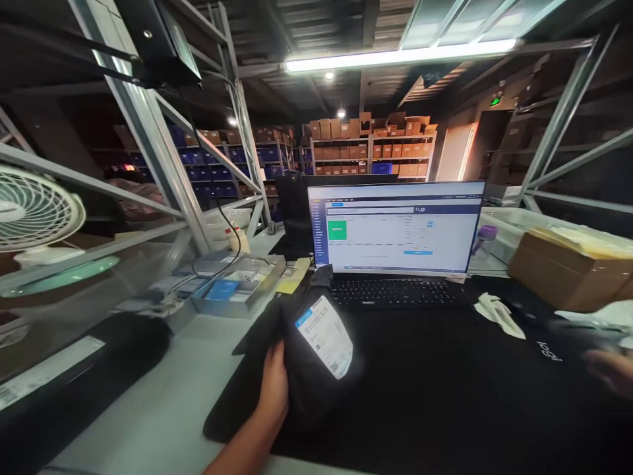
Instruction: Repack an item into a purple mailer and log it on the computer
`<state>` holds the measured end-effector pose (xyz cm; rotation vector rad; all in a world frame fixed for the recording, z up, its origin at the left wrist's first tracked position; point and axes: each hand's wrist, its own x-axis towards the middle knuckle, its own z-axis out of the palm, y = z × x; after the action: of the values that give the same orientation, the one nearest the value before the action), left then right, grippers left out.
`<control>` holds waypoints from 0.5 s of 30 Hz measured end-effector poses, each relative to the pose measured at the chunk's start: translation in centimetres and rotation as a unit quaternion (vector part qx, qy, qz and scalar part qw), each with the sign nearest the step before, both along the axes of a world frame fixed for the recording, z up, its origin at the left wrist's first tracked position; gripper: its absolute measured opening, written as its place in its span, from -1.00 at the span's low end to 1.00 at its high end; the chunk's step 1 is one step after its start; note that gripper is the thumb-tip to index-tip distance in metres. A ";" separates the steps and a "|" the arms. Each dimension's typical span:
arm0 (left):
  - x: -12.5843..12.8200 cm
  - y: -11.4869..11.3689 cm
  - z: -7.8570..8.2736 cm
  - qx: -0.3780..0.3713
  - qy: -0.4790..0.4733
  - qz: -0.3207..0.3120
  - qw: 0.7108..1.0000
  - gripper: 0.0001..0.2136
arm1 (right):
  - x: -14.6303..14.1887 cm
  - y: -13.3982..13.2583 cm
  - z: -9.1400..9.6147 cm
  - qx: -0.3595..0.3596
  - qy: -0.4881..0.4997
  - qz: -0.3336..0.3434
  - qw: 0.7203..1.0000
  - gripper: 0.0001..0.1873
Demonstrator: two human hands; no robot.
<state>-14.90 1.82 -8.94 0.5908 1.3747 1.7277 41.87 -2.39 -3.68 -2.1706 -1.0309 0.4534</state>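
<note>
My left hand [274, 382] grips the side of a black parcel [316, 389], a soft-looking bag, above the dark desk mat. A white shipping label [326, 336] with a blue strip and a barcode faces up on the parcel. At the right edge, my right hand [613, 369] is cut off and smeared by motion. Next to its fingers is a blurred pale and dark object [593, 330]; whether the hand holds it I cannot tell. A crumpled white paper [499, 315] lies on the mat to the left of that hand.
A lit monitor [395, 227] stands behind a black keyboard [395, 291]. Left of them sits a grey tray [252, 290] of small items; further left lie another black parcel [99, 376] and a fan [34, 208]. A cardboard box [558, 267] stands at the right.
</note>
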 end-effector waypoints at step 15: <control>1.3 -2.6 1.0 -0.009 0.146 0.051 0.988 -0.69 | -27.6 -2.1 8.6 -0.031 0.143 0.523 0.840 -0.83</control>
<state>-13.62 -0.78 -7.91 0.7988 1.6465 1.7585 14.28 -4.51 4.91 -1.3205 -1.9702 1.2581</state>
